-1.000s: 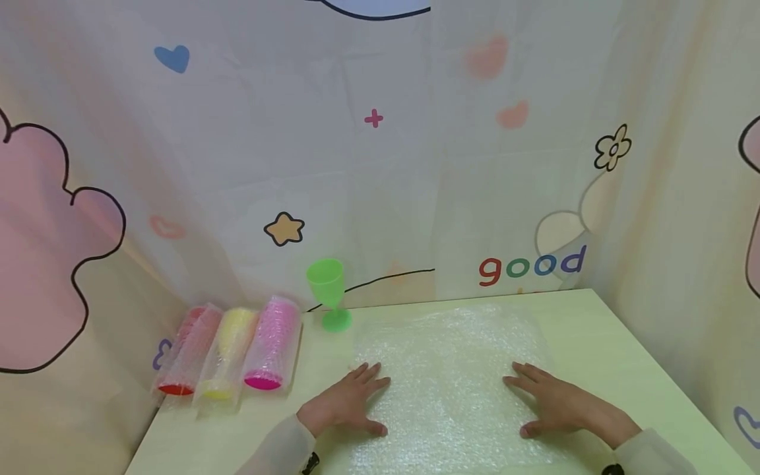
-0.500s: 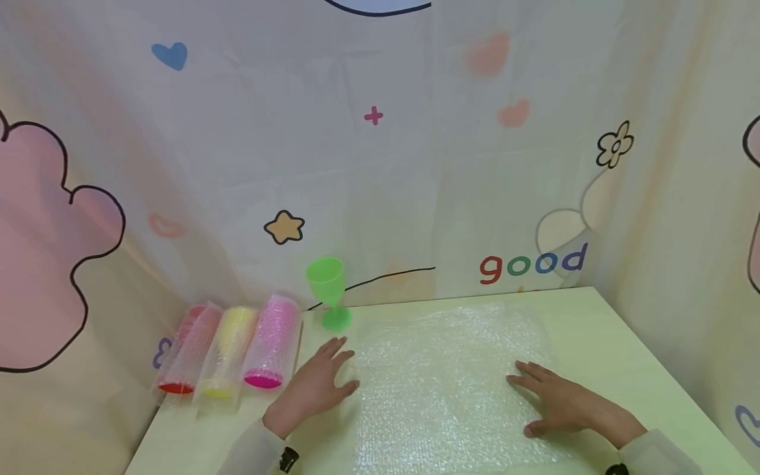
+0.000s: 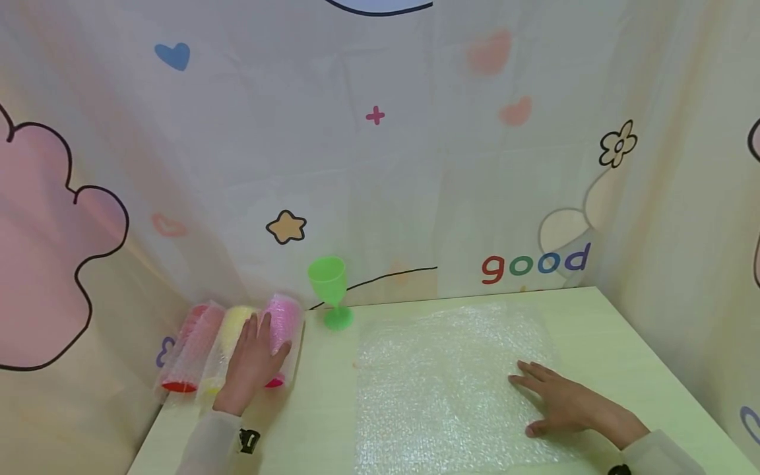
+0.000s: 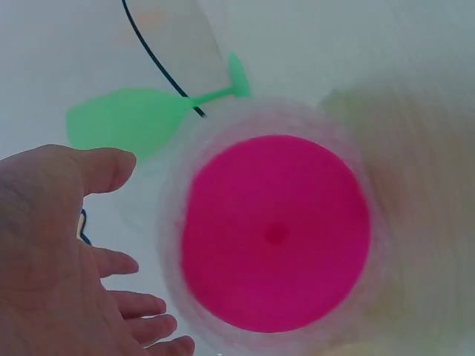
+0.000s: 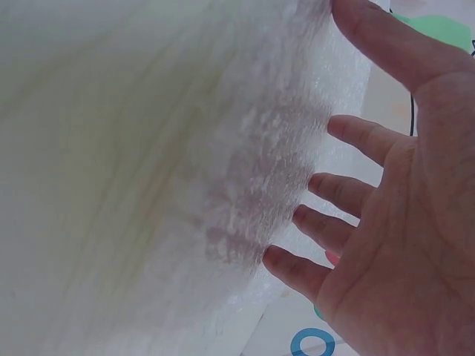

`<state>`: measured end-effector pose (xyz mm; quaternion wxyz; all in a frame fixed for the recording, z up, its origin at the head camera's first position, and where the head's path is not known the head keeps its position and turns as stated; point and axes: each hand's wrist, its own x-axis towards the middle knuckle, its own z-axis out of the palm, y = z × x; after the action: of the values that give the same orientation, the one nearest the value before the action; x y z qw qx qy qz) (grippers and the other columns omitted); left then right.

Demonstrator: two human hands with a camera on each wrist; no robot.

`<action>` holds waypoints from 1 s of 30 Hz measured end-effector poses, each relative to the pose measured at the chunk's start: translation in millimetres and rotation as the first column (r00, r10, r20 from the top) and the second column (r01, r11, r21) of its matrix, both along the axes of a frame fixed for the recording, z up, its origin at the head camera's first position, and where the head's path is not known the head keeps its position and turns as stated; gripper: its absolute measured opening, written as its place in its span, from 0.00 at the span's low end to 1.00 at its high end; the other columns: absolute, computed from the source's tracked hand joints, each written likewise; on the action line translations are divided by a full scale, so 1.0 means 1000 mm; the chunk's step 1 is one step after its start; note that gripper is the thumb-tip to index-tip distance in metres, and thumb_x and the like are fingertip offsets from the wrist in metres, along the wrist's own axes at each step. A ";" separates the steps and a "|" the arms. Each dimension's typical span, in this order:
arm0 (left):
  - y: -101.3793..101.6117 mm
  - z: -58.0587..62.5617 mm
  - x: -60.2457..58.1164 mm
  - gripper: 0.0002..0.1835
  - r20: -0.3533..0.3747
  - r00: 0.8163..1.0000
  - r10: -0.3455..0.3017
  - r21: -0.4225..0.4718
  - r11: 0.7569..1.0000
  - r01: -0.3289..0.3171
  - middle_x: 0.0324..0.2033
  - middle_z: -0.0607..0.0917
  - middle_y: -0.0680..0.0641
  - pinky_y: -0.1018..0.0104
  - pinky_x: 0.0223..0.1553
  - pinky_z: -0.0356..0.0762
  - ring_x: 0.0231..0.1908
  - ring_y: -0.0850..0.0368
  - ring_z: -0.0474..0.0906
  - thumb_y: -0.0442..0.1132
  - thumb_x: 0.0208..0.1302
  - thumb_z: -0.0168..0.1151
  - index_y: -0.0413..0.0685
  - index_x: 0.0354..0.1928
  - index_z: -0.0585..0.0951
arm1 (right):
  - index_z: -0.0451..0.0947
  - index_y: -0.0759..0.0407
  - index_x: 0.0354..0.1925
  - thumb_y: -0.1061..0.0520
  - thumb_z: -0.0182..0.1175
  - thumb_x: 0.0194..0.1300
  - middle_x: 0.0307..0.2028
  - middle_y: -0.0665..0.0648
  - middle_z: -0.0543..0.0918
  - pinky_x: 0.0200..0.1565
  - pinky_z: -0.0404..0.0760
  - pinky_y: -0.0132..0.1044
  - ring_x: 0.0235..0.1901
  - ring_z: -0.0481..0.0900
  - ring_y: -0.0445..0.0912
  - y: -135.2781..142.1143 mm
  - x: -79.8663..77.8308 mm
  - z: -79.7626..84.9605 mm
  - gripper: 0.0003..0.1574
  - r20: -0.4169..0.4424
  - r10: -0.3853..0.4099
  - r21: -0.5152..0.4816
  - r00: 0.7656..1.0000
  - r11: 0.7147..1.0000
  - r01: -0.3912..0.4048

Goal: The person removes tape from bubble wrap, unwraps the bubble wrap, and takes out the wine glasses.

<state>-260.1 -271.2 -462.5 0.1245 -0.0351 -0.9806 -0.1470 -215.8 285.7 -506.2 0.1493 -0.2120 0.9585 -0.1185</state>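
Note:
My left hand (image 3: pixel 249 363) is over the bubble-wrapped pink bundle (image 3: pixel 285 313) and the yellow one (image 3: pixel 233 326), its fingers extended. In the left wrist view, the bright pink round end (image 4: pixel 276 230) of that bundle faces the camera, and the left fingers are spread beside it; contact cannot be made out. A flat sheet of bubble wrap (image 3: pixel 439 396) covers the middle of the table. On its right edge my right hand (image 3: pixel 567 402) rests with fingers spread; the right wrist view shows the fingertips touching the bubble wrap (image 5: pixel 260 156).
A green plastic goblet (image 3: pixel 329 280) stands upright at the table's back edge, right of the bundles. Leftmost lies a red bubble-wrapped bundle (image 3: pixel 192 346). Printed curtains (image 3: pixel 386 198) hang behind and beside the pale table (image 3: pixel 320 409).
My left hand has left the bubble wrap sheet's left edge and moved left to the wrapped bundles. The right hand has stayed almost in place on the sheet.

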 end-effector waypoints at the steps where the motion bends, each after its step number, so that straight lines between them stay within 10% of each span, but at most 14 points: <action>1: -0.002 -0.002 -0.001 0.42 0.016 1.000 0.009 0.002 1.000 -0.009 0.67 0.53 0.24 0.39 0.67 0.50 0.67 0.27 0.49 0.53 0.64 0.53 0.29 0.68 0.53 | 0.59 0.47 0.68 0.26 0.63 0.40 0.72 0.58 0.54 0.62 0.62 0.63 0.71 0.51 0.61 0.000 0.000 0.000 0.60 0.001 0.001 -0.001 1.000 1.000 -0.001; 15: -0.005 -0.016 -0.009 0.36 0.052 0.999 0.012 0.019 1.000 -0.013 0.64 0.65 0.29 0.36 0.58 0.65 0.59 0.30 0.65 0.48 0.65 0.53 0.34 0.68 0.58 | 0.59 0.46 0.68 0.27 0.64 0.40 0.72 0.58 0.54 0.60 0.64 0.65 0.70 0.51 0.61 0.000 0.001 0.002 0.60 0.007 -0.017 -0.011 1.000 1.000 0.017; 30: -0.006 -0.030 -0.023 0.52 0.155 0.988 -0.001 0.171 0.985 -0.026 0.67 0.55 0.30 0.37 0.62 0.61 0.64 0.31 0.58 0.61 0.56 0.59 0.37 0.71 0.46 | 0.60 0.48 0.68 0.27 0.64 0.41 0.72 0.59 0.55 0.58 0.65 0.65 0.70 0.52 0.62 0.001 0.003 0.001 0.60 -0.027 0.010 -0.026 1.000 1.000 -0.010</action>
<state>-283.2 -276.9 -492.8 0.0516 -0.0067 -0.9712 -0.2327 -212.7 286.3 -504.8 0.1342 -0.2203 0.9577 -0.1274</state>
